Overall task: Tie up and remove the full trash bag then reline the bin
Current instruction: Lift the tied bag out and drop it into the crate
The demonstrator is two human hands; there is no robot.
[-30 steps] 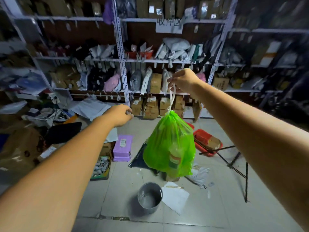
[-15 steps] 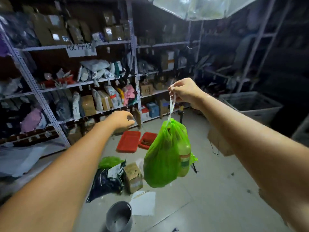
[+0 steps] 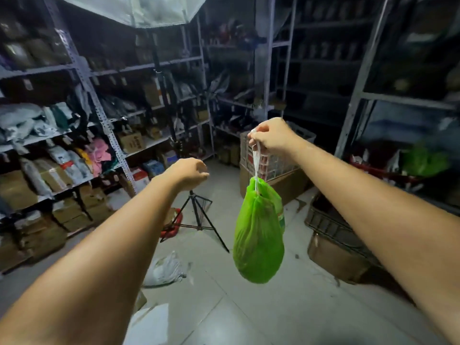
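A full green trash bag point(image 3: 258, 235) hangs in the air by its white drawstring point(image 3: 256, 160), cinched at the top. My right hand point(image 3: 271, 138) is closed on the drawstring at arm's length, well above the floor. My left hand point(image 3: 189, 173) is stretched out to the left of the bag, fingers loosely curled, holding nothing and not touching the bag. The metal bin is out of view.
Metal shelving point(image 3: 99, 113) packed with parcels and boxes lines the left and back. A black tripod point(image 3: 199, 215) stands on the tiled floor ahead. Cardboard boxes point(image 3: 286, 180) and a dark crate point(image 3: 331, 225) sit right. A white bag point(image 3: 164, 270) lies on the floor.
The view has swung right: the bin, red trays and floor clutter have left the frame. The bag still hangs from my right hand and has turned narrower.
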